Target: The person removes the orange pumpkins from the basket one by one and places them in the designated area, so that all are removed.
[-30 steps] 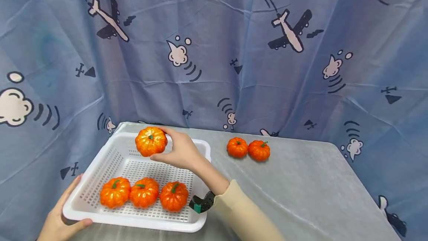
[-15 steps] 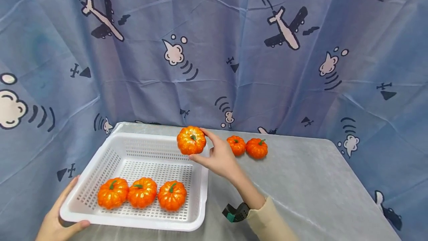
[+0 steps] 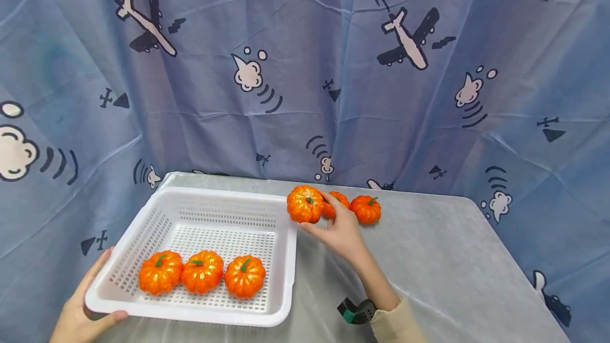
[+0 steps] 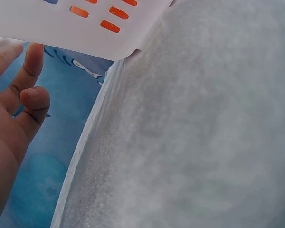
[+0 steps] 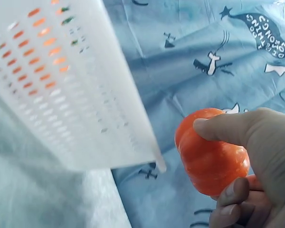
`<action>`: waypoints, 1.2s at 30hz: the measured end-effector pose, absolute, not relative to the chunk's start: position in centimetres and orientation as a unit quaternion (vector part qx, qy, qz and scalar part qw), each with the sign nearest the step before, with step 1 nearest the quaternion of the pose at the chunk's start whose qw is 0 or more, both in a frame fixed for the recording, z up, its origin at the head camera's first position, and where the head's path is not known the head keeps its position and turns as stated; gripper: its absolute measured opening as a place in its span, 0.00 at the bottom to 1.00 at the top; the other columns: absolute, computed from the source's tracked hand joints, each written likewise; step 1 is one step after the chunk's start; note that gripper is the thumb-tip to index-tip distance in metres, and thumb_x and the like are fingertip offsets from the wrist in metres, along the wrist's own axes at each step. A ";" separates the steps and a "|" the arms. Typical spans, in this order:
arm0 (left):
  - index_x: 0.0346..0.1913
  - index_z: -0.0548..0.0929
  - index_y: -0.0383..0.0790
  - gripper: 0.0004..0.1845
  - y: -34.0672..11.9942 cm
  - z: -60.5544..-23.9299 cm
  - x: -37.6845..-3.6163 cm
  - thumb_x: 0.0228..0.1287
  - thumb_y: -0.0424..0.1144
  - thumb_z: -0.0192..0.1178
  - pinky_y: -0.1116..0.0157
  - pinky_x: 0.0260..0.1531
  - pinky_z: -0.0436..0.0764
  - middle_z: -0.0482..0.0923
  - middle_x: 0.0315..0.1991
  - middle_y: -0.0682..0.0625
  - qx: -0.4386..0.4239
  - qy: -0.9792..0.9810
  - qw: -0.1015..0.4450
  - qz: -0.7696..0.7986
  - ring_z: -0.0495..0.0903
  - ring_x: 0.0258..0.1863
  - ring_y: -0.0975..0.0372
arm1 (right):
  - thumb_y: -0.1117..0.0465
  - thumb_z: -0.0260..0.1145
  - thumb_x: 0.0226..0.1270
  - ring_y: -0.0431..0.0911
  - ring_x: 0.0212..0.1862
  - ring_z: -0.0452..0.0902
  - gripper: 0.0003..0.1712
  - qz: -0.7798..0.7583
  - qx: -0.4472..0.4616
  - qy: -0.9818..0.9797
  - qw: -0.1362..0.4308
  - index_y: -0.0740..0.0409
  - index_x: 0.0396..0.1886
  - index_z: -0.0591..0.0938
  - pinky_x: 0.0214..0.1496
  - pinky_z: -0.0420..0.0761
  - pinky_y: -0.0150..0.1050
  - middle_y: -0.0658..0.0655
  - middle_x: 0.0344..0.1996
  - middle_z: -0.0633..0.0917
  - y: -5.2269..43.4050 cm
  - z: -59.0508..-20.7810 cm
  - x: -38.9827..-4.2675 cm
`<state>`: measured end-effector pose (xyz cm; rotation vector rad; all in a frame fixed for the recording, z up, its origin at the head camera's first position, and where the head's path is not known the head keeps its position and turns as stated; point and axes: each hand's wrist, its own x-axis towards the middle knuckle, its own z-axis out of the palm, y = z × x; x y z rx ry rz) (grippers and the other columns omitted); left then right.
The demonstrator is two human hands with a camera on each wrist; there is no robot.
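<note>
Right hand (image 3: 340,233) has the fingers (image 5: 228,128) curled round a small orange pumpkin (image 3: 305,204), thumb on one side, other fingertips underneath. That pumpkin sits just off the far right corner of the white perforated basket (image 3: 157,221), above the table (image 3: 438,274), and we can't tell if it touches the cloth yet. Two more pumpkins lie right of that basket corner: the nearer one (image 3: 339,201) is partly hidden behind the held one and the fingers, the far one (image 3: 366,209) is beside it. Three pumpkins (image 3: 202,272) sit in a row along the near wall inside the basket.

Left hand (image 3: 83,315) holds the near left corner of the basket, thumb over the rim; in the left wrist view the fingers (image 4: 33,57) lie fairly straight under the basket's edge.

For this step we'd say: lower the held pumpkin flat, stem up, just beside the nearer loose one without nudging it, since these light round things roll easily. We'd keep it clear of the basket wall, which is close on the left. Release only when the base is down on the table. We keep the left hand steady so the basket doesn't slide.
</note>
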<state>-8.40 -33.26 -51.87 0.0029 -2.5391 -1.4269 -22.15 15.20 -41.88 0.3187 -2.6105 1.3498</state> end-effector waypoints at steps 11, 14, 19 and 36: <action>0.88 0.43 0.55 0.64 -33.3 -51.8 -8.5 0.59 0.24 0.75 0.82 0.43 0.76 0.55 0.74 0.79 -0.003 -0.866 0.116 -0.486 0.68 0.53 0.87 | 0.50 0.86 0.55 0.39 0.13 0.55 0.52 0.431 0.050 -0.898 0.078 0.57 0.77 0.73 0.19 0.63 0.32 0.53 0.18 0.77 18.9 -44.9 -22.8; 0.88 0.43 0.56 0.64 -33.4 -51.8 -8.5 0.60 0.26 0.76 0.83 0.43 0.76 0.55 0.71 0.80 0.004 -0.868 0.109 -0.484 0.68 0.52 0.88 | 0.51 0.85 0.57 0.44 0.17 0.62 0.51 0.429 0.042 -0.899 0.078 0.60 0.78 0.72 0.21 0.65 0.34 0.67 0.49 0.88 19.9 -45.9 -23.0; 0.88 0.44 0.53 0.65 -33.3 -51.9 -8.5 0.58 0.25 0.77 0.84 0.43 0.74 0.56 0.69 0.82 0.001 -0.868 0.117 -0.483 0.68 0.52 0.87 | 0.48 0.83 0.60 0.61 0.60 0.82 0.51 0.419 0.031 -0.905 0.073 0.63 0.77 0.71 0.50 0.87 0.50 0.69 0.72 0.77 21.3 -47.5 -23.2; 0.88 0.41 0.58 0.64 -33.2 -51.8 -8.5 0.63 0.30 0.75 0.83 0.43 0.77 0.57 0.73 0.76 0.024 -0.869 0.096 -0.484 0.69 0.51 0.88 | 0.48 0.84 0.56 0.52 0.36 0.80 0.49 0.373 0.072 -0.922 0.067 0.64 0.73 0.75 0.43 0.81 0.45 0.69 0.64 0.82 23.7 -51.1 -23.3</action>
